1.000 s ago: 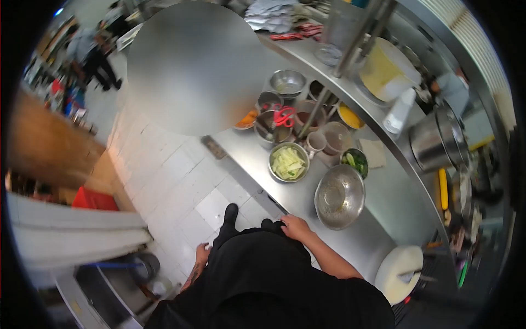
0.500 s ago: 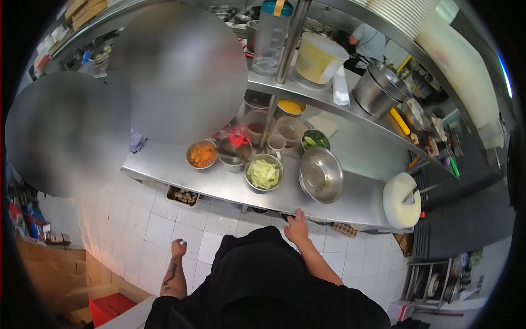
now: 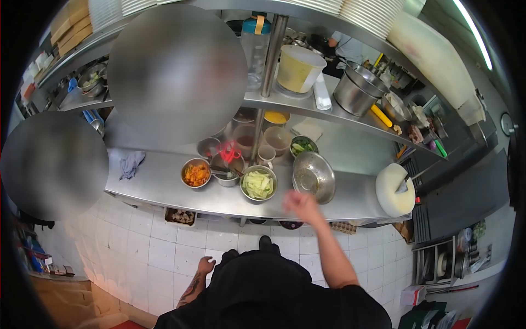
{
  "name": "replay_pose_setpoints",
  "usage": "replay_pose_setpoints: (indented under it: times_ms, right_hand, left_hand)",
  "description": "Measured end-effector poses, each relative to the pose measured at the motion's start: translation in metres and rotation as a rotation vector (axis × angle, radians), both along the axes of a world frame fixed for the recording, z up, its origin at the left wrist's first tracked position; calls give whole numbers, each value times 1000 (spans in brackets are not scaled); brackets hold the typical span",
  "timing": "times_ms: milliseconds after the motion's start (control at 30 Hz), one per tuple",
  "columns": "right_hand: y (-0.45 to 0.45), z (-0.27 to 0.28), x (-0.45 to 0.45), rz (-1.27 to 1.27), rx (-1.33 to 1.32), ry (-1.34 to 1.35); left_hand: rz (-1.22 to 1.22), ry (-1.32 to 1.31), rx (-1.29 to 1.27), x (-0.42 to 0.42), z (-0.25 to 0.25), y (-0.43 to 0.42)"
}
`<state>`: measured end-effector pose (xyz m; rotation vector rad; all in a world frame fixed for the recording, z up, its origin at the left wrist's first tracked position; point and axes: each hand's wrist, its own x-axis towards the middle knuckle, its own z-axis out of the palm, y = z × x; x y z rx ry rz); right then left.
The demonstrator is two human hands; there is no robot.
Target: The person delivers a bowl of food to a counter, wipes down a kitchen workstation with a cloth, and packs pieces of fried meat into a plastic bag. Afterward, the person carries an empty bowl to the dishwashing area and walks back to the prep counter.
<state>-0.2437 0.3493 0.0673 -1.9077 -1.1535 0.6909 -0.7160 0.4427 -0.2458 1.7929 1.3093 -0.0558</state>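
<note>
My right hand [image 3: 302, 206] reaches over the front edge of the steel counter [image 3: 153, 181], just in front of a tilted, wide metal bowl [image 3: 320, 174] with a wet-looking inside. Motion smears its fingers, and I cannot tell whether it touches the bowl. Left of it stands a metal bowl of pale green cut vegetables [image 3: 257, 185]. Beyond that are a steel pot with red-handled scissors [image 3: 229, 152] and a bowl of orange pieces [image 3: 196, 174]. My left hand [image 3: 206, 265] hangs low beside my body, fingers loosely apart, holding nothing I can see.
A grey cloth [image 3: 131, 164] lies on the counter's left. A bowl of green vegetables [image 3: 303, 145] sits behind the wide bowl. A round white block [image 3: 394, 189] with a blade on it stands at the right end. Overhead, a shelf [image 3: 285, 104] carries a yellowish tub [image 3: 298, 68].
My right hand has moved forward from the counter's edge to the wide bowl. My left hand has drawn in closer to my body. The view has shifted, showing more of the counter's left.
</note>
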Motion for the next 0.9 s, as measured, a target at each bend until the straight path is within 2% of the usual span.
replay_pose_setpoints:
  times_ms: [33,67,133,167,233,267,300,333,433,467,533,600,667,700,767,800,833,900]
  right_hand:
    - [23,83,-9,-27,339,45]
    - [39,171,-16,-95,351,166]
    - [70,252,8,-166,599,37]
    - [94,270,33,-178,717,-137]
    - [125,311,56,-264,562,-410]
    - [139,315,69,-253,570,-407]
    - [152,313,84,-242,509,-562]
    - [162,310,95,-230,449,-716]
    - [157,312,92,-220,522,-784]
    - [151,311,88,-220,534,-811]
    - [144,306,86,-186,620,-821]
    - [136,303,84,-169,709,-834]
    - [128,300,83,-153,772,-857]
    - [125,299,83,-157,773,-856]
    - [119,298,84,-137,822,-847]
    - [117,298,85,-145,821,-848]
    - [116,298,86,-124,832,-829]
    - [116,300,88,-103,842,-808]
  left_hand:
    - [52,59,-133,-2,23,-11]
    - [7,100,-169,-17,16,-19]
    - [-196,271,-245,-45,4,-22]
    - [-193,273,-239,-52,11,-19]
    - [-387,479,-256,-70,29,-17]
    - [-585,461,-144,-98,-25,-10]
    - [-410,397,-70,-128,-72,-10]
    - [-234,332,4,-147,-94,-7]
    - [93,157,150,-160,-85,-7]
    - [513,64,-22,-133,-22,-21]
    - [561,82,-131,-132,-23,-29]
    - [353,193,-99,-129,-24,-41]
    - [-5,273,113,-147,-83,-64]
    - [-263,360,168,-125,-35,-71]
    - [-355,142,159,-144,-112,-90]
    - [-403,35,147,-140,-112,-96]
    - [-222,155,26,-132,-114,-99]
    - [-10,295,-92,-115,-109,-95]
